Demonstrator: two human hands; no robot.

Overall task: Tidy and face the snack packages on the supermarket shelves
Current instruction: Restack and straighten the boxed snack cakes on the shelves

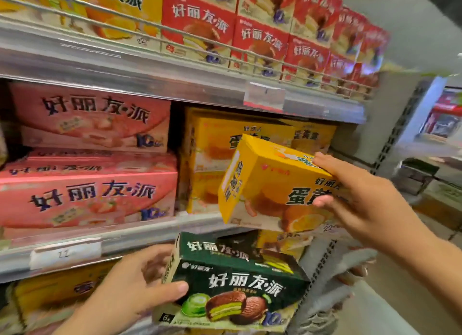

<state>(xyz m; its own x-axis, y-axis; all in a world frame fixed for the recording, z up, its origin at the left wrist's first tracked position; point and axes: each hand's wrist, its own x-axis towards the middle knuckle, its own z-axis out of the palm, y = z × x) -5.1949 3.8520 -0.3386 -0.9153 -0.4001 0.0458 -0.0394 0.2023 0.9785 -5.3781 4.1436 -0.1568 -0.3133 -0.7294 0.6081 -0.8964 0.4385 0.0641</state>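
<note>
While the right hand (360, 197) pinches a tilted yellow box (277, 184) before the middle shelf's (200, 222) yellow stack (212, 159), the left hand (140, 282) grips a green box (235, 282) lower down; next, likely square the yellow box onto its stack.

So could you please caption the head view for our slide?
Right hand holds a yellow box; left hand holds a green box.
</note>
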